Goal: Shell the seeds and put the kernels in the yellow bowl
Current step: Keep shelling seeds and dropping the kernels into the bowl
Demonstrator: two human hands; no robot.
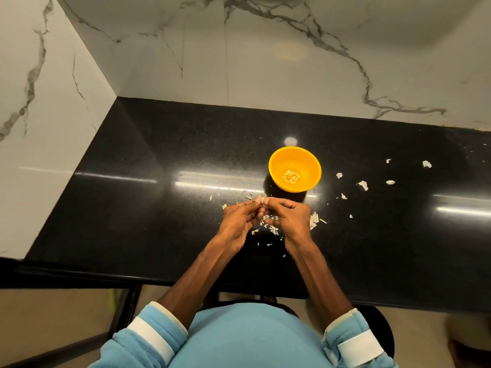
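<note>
Left hand (240, 221) and right hand (288, 219) pinch one seed (263, 200) between their fingertips. Beyond them, yellow bowl (295, 172) holds few kernels (291, 177); husks (271, 228) beneath. Task apparently unfinished.

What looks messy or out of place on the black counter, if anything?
Shell fragments litter the counter: a pile beneath the left hand and right hand, which pinch a seed, and white pieces scattered right of the yellow bowl. The bowl stands upright, kernels inside.
</note>
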